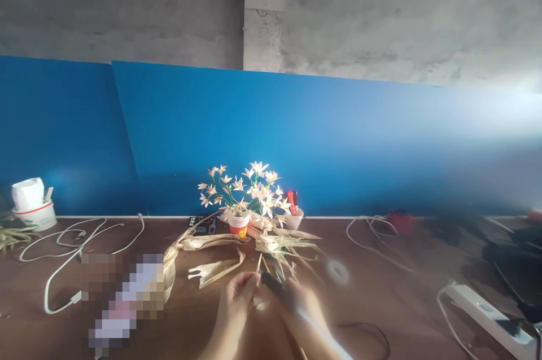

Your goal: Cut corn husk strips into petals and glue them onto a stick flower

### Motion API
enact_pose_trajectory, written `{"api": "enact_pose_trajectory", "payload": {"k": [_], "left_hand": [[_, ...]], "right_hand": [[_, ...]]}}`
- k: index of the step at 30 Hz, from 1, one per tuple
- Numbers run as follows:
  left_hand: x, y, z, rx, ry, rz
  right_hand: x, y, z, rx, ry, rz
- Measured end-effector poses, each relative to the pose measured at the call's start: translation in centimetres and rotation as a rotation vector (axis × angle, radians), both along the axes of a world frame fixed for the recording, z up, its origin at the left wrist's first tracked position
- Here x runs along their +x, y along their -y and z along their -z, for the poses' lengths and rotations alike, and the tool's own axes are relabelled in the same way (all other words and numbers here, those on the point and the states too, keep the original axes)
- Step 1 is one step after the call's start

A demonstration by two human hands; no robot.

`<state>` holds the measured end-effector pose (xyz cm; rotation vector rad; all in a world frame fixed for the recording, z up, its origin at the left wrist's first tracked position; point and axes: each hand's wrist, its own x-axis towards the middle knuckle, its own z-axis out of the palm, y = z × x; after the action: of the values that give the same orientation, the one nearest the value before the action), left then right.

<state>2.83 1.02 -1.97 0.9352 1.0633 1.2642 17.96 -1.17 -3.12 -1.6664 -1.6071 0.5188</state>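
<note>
1. Pinching a pale strip [259,263] upright: that's the left fingers [251,281], thumb pressed in, low and roughly mid-frame, just over the brown surface [169,343].
2. Right fingers [300,291] are wrapped round a black tool [273,286], its tip pointing at the strip and sitting just beside the left thumb. Pretty blurry there, so I can't tell what kind of tool it is.
3. Right beyond both hands there's a messy pile of dried husks [282,244], plus a loose husk piece [214,271] lying left of the pile, near the left hand.
4. White tape-like ring [337,272] lies off to the right, kinda smeared.
5. Behind the pile: an orange and white cup [239,228] with cream flowers [266,205] on green stems spreading above it. Small white cup [294,219] with something red in it just to the right.
6. Further out, white cables [63,247] and a white tub [37,216] on the left, a power strip [486,309] on the right.
7. Blue partition [254,123] across the back, grey concrete wall [127,10] above it.
</note>
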Motion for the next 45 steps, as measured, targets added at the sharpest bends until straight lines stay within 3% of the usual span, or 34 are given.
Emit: {"api": "enact_pose_trajectory", "payload": {"k": [14,26,35,41,45], "left_hand": [[-0.2,-0.3,0.8,-0.007,0.004,-0.018],[-0.9,0.9,-0.5,0.143,-0.177,0.036],[-1.0,1.2,-1.1,0.16,-0.195,0.031],[-1.0,1.3,-1.5,0.141,-0.222,0.006],[-1.1,1.1,-2.0,0.15,-0.268,0.027]], "right_hand": [[0.3,0.0,-0.7,-0.097,0.009,-0.021],[0.3,0.1,-0.6,-0.085,-0.025,-0.01],[0.4,0.0,-0.7,-0.083,-0.055,0.001],[0.5,-0.4,-0.2,-0.029,-0.234,0.006],[0.2,0.1,-1.9,-0.007,-0.473,-0.12]]}}
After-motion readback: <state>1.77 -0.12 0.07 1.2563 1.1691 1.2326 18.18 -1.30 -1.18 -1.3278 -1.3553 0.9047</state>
